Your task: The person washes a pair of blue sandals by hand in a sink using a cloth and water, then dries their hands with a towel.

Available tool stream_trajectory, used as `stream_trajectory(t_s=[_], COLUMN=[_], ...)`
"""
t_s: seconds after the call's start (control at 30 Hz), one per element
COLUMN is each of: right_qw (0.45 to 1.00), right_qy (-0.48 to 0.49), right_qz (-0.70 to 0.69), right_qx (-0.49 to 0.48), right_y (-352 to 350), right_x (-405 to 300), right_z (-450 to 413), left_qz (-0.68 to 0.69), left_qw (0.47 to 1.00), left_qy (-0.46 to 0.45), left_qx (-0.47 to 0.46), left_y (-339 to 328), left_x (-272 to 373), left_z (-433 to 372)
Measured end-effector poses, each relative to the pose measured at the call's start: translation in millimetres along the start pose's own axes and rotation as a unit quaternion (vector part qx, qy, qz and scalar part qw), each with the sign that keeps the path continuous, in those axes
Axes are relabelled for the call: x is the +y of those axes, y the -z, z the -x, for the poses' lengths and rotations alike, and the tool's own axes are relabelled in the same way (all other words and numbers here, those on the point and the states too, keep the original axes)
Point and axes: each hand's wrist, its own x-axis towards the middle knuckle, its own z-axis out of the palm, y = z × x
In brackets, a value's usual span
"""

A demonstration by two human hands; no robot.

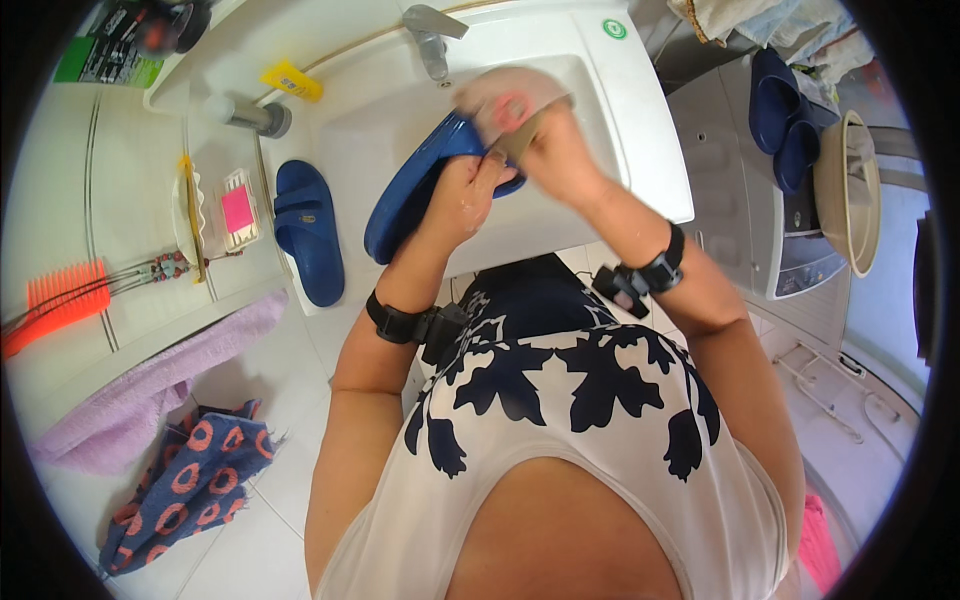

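Over the white sink basin (360,142), my left hand (461,195) is inside the strap of a blue rubber slipper (409,195) and holds it tilted. White suds spot the back of that hand. My right hand (559,154) grips a blurred pale pink and tan cloth or pad (491,94) with a pinkish-red ring on it, against the slipper's strap end. The blur hides the cloth's exact kind. A second blue slipper (309,232) lies on the sink's left ledge, sole down.
A chrome faucet (431,37) stands at the sink's back edge. Left of it are a yellow tube (292,81) and a metal cylinder (247,116). An orange comb (64,304) and towels hang at left. At right, dark blue slippers (776,105) and a beige basin (847,195) sit on a washing machine.
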Motion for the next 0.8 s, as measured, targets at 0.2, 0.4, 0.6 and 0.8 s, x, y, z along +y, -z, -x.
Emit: stream_trajectory(t_s=[0.2,0.4,0.6,0.8], right_qw=[0.936,0.998,0.993,0.995], right_qy=[-0.308,-0.046,-0.066,-0.063], right_qz=[-0.145,-0.044,0.037,-0.074], right_qx=[-0.091,-0.009,-0.091,-0.017], right_y=[4,-15,-20,-40], right_x=[17,14,22,33], right_z=[-15,-17,2,5], left_qz=[0.129,0.204,0.317,0.405], left_qw=[0.989,0.974,0.945,0.912], left_qy=[0.014,0.033,-0.003,-0.028], left_qx=[0.067,0.097,0.084,0.065], left_y=[-3,9,12,11], left_x=[-12,-17,-3,7], left_z=[1,12,-8,-16])
